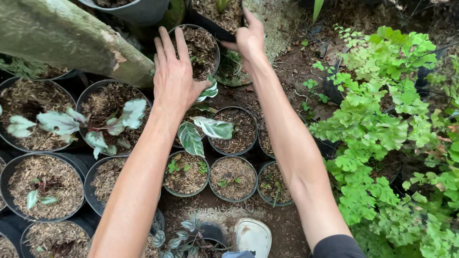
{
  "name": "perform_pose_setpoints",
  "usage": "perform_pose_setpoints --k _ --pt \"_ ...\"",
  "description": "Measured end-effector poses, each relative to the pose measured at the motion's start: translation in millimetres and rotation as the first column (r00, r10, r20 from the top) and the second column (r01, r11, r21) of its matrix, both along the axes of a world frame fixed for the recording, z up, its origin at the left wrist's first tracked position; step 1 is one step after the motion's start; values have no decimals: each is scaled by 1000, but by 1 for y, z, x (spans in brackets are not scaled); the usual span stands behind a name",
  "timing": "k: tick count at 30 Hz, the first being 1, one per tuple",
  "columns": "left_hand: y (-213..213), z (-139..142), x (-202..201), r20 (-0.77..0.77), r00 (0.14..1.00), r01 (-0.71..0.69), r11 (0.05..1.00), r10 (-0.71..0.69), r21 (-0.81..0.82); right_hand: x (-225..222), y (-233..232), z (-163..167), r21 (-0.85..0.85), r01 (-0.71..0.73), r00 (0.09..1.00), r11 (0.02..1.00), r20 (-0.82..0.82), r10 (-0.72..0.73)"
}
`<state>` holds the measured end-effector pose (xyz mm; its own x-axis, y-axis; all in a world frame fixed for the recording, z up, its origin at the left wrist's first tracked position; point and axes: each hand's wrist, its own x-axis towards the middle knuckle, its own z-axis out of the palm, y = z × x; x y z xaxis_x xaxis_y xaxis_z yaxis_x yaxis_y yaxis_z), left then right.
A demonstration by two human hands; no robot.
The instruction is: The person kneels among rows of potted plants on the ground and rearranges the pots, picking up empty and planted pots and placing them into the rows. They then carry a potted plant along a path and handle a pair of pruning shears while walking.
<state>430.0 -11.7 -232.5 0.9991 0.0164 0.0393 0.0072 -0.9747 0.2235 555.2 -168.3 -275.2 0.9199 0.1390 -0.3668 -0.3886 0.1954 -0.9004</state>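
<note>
My left hand (173, 76) lies flat with fingers spread on the near rim of a small black pot (204, 44) filled with brown husk mulch. My right hand (248, 37) reaches farther and grips the rim of another black pot (215, 26) at the top. A plant with green and white striped leaves (201, 131) grows just below my left wrist. Both forearms stretch up from the bottom of the view.
Many black pots of mulch with small plants (45, 186) cover the ground at left and centre. A thick mossy trunk (67, 38) slants across the top left. Bright green ferns (392, 134) fill the right. My white shoe (252, 236) stands on bare soil below.
</note>
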Motion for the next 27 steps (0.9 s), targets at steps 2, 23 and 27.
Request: perform_pose_setpoints --k 2,23,27 --pt "-5 -4 8 -60 997 -36 995 42 94 -2 -14 -1 46 32 998 998 -54 -29" --pt "-4 7 3 -242 968 37 992 -65 -118 -74 -128 -21 -495 -363 905 789 14 425" --pt "1 7 6 -306 952 -23 995 -6 -92 -87 -112 -20 -427 -308 923 850 84 377"
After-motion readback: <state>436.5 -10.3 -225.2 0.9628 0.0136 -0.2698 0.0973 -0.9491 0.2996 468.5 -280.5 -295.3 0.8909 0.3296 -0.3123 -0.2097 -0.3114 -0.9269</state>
